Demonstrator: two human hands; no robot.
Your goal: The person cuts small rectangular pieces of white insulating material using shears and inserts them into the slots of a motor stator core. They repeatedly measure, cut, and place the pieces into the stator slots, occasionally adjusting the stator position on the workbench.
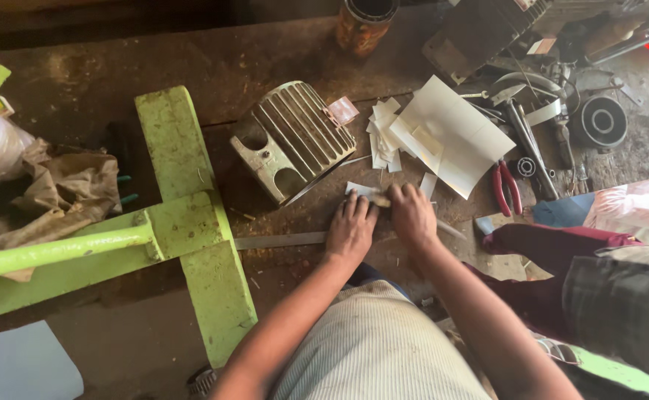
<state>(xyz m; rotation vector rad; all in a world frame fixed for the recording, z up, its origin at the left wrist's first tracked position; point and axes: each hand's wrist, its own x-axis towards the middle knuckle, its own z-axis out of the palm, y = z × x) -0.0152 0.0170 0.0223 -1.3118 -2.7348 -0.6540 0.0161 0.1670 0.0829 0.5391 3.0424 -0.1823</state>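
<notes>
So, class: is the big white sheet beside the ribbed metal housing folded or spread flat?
Folded. The white sheet shows a crease, with a flap doubled over its main panel, near the ribbed metal housing.

Dark, worn wooden tabletop [265, 67], strewn with a ribbed grey metal motor housing [292, 139], a stack of cut white paper sheets [443, 133], red-handled pliers [507, 187], a flat steel ruler [280, 240], a crumpled brown cloth [65, 194].

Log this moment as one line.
left hand: pressing white paper strip on bench | right hand: pinching strip's end | nearby: ribbed motor housing, red pliers
</notes>
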